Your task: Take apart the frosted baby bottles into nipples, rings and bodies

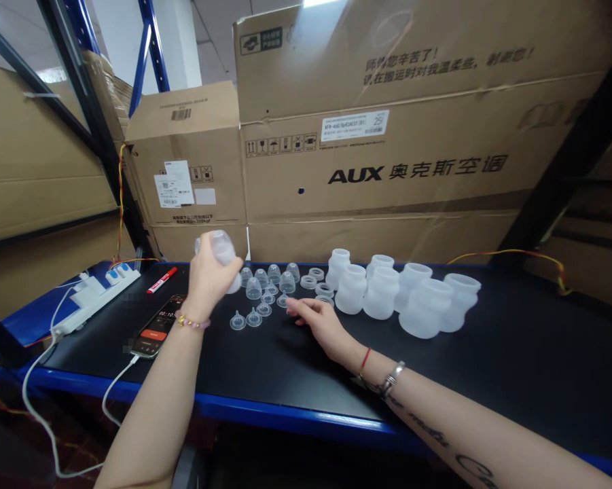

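Note:
My left hand (208,275) is raised above the black mat (514,367) and closed around a translucent bottle (221,248), held tilted. My right hand (320,322) rests low on the mat, its fingers stretched toward a cluster of small clear teats (265,288) and touching or nearly touching one at the cluster's right edge. Clear rings (316,275) lie just beyond. To the right stand several translucent bottles (387,292) in a loose group.
A phone (155,329) showing a timer lies at the mat's left with a white cable. A red marker (162,280) and a white power strip (99,295) sit further left. Large cardboard boxes (387,170) wall off the back. A blue shelf edge (265,411) runs along the front.

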{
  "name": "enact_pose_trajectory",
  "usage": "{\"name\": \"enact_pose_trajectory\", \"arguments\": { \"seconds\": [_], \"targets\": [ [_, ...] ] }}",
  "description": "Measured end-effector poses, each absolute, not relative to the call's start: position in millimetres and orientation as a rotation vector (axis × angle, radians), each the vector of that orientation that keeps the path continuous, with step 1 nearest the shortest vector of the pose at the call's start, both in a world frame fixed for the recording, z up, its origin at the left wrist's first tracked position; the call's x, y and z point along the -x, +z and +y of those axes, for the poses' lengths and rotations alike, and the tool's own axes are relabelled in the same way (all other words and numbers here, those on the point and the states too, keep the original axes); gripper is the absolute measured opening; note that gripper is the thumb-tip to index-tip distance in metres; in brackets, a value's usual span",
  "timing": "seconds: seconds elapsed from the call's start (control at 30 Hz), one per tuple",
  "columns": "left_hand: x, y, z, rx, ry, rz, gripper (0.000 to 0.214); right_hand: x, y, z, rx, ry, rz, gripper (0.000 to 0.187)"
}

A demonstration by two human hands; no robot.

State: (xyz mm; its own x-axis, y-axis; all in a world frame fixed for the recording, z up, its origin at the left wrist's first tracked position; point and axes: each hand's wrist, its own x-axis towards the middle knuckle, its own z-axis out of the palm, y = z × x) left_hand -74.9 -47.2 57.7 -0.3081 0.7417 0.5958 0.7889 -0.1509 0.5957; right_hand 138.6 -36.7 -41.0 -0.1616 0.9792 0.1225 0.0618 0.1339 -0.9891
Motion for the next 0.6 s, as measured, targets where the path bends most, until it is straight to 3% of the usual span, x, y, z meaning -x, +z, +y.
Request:
{"name": "enact_pose_trajectory", "arguments": {
  "seconds": [0.1,0.27,0.6],
  "targets": [
    [101,61,-45,1.635,-1.222,-2.269,0.044,-137,-45,-36,1.202,1.13,-1.431,0.032],
    [120,53,-41,1.71,-0.903,-2.528,0.049,-136,-45,-36,1.237,1.11,-1.423,0.025],
    [130,42,-26,1.61,-0.906,-2.577,0.056,-136,-44,-37,1.254,1.111,-1.447,0.024]
  ]
}}
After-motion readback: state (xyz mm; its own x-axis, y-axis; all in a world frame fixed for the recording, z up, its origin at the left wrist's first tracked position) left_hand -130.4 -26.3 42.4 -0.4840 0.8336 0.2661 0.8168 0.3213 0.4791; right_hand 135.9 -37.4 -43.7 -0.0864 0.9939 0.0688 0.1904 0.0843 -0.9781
